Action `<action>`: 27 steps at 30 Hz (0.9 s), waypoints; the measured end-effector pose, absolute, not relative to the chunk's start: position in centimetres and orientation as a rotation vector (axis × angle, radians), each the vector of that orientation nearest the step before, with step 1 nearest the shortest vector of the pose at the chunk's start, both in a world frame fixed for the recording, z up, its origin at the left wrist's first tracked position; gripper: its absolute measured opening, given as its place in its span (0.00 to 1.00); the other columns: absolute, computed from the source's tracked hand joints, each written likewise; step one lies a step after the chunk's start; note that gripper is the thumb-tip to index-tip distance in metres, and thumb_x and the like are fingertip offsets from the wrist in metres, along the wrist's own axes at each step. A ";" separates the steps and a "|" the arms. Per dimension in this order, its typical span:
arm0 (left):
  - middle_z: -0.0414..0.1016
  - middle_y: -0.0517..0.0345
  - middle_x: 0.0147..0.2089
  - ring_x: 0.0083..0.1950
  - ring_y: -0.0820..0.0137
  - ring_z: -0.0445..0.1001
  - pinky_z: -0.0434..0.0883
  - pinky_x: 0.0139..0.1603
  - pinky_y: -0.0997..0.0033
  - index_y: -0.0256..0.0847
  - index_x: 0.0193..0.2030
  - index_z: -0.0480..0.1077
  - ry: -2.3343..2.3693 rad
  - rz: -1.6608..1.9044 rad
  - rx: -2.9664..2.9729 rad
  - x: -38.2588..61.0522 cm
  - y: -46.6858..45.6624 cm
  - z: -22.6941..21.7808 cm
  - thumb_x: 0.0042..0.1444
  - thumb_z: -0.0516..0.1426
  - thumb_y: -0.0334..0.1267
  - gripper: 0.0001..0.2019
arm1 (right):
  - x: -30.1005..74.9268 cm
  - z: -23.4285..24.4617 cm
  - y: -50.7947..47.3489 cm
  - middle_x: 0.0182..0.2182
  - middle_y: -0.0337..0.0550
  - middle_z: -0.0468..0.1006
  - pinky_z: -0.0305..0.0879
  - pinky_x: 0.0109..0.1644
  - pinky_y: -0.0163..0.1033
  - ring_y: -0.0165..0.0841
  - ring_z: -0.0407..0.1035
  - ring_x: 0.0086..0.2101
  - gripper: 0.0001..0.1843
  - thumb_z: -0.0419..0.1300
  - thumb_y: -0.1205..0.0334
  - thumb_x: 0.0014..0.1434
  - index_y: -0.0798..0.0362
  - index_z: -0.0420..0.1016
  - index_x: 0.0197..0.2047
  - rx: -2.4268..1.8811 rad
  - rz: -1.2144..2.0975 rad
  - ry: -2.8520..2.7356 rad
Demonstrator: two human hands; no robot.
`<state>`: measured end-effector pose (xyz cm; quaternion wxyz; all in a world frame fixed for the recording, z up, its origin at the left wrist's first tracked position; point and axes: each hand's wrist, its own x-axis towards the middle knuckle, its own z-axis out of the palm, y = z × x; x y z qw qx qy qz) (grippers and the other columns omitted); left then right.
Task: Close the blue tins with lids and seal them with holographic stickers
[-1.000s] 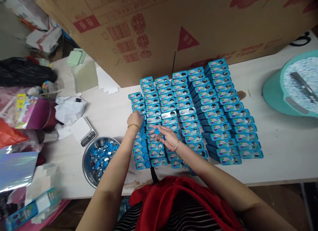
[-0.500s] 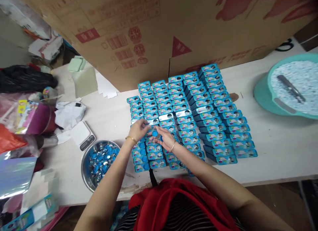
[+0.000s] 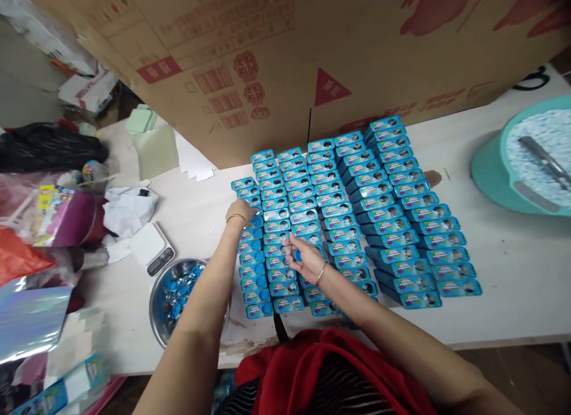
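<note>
Rows of small blue printed tins (image 3: 339,233) stand on the table, each with a round spot at the right end of its top. My left hand (image 3: 241,210) reaches over the leftmost row, fingers bent down at a tin top; what they pinch is hidden. Tins nearer me in that row carry round blue caps (image 3: 264,280) on their right ends. Over the second and third rows, my right hand (image 3: 307,260) is curled around a round blue cap (image 3: 297,255). At left, a steel bowl (image 3: 154,308) holds many loose blue-and-silver caps (image 3: 181,290).
A large cardboard box (image 3: 267,64) stands behind the tins. To the right is a teal tub (image 3: 491,165) of pale bits with a metal tool (image 3: 542,156) on top. A white scale (image 3: 149,245), papers and bags lie at left.
My hands have moved apart. The left one went left and up to the leftmost row; the right stays over the tins with a cap. The view has shifted slightly.
</note>
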<state>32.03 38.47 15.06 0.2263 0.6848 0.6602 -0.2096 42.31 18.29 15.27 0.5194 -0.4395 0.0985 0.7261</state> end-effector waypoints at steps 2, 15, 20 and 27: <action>0.78 0.44 0.41 0.45 0.57 0.76 0.70 0.42 0.64 0.39 0.35 0.73 1.818 -0.731 1.860 32.4 39.3 14.8 0.49 0.62 0.49 0.15 | 42.4 15.1 18.2 0.18 0.32 0.64 0.40 0.14 0.27 0.21 0.54 0.16 0.27 0.70 0.38 0.43 0.55 0.71 0.29 -1.062 1.732 0.171; 0.73 0.56 0.36 0.36 0.69 0.72 0.69 0.38 0.71 0.41 0.38 0.70 1.175 -0.034 2.035 32.2 28.9 18.0 0.53 0.58 0.40 0.08 | 41.5 15.4 20.9 0.17 0.31 0.61 0.40 0.15 0.29 0.23 0.54 0.16 0.28 0.61 0.32 0.49 0.52 0.69 0.28 -1.184 1.524 0.216; 0.70 0.58 0.34 0.36 0.71 0.69 0.67 0.40 0.72 0.40 0.31 0.68 1.182 0.181 2.054 32.3 26.2 17.7 0.50 0.54 0.29 0.03 | 40.5 15.5 21.9 0.21 0.34 0.66 0.53 0.20 0.31 0.26 0.60 0.22 0.26 0.62 0.36 0.49 0.52 0.68 0.27 -1.105 1.438 0.243; 0.75 0.57 0.33 0.35 0.69 0.73 0.67 0.38 0.72 0.40 0.34 0.70 1.833 -0.050 1.856 32.0 38.1 14.9 0.53 0.58 0.38 0.05 | 42.1 14.5 21.2 0.25 0.34 0.69 0.62 0.27 0.32 0.27 0.66 0.27 0.14 0.70 0.58 0.42 0.52 0.73 0.32 -1.045 1.516 0.225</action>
